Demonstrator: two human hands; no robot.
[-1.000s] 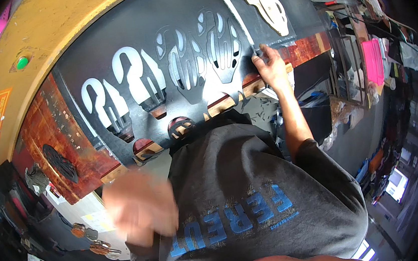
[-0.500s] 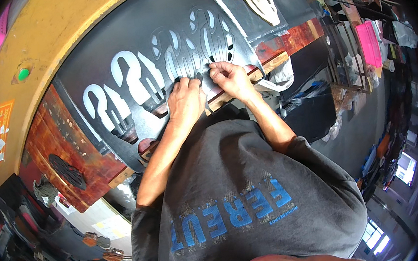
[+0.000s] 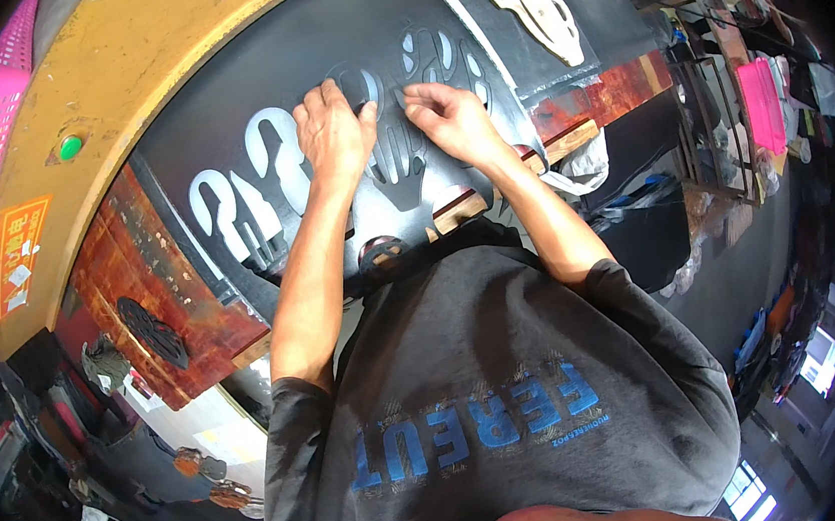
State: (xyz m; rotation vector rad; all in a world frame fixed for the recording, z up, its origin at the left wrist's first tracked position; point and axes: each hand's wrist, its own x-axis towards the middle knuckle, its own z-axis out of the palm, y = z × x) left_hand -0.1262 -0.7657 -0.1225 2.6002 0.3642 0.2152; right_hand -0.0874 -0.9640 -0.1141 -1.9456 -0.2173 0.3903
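A black sheet [image 3: 239, 77] lies across the work surface in front of me, with several curved, sole-like shapes cut in it. White shows through the openings [image 3: 215, 212] at its left. My left hand [image 3: 335, 133] rests on the sheet, fingers stretched out and thumb apart, over the middle cut shape. Just right of it, my right hand [image 3: 450, 125] has its thumb and fingers drawn together at a cut edge. What they pinch, if anything, is too dark to make out. Slit strips of a cut shape [image 3: 395, 152] lie between the hands.
A yellow machine beam [image 3: 131, 47] with a green button [image 3: 71, 147] curves along the far left. A cream perforated sole-shaped piece [image 3: 537, 16] lies at the far right. On the reddish wooden board [image 3: 103, 281] rests a dark slotted piece [image 3: 153, 331]. Pink baskets [image 3: 761, 107] stand at both sides.
Both hands have moved farther from my body; the left has opened from a curled grip to lie flat. The near edge of the sheet between my arms looks shifted.
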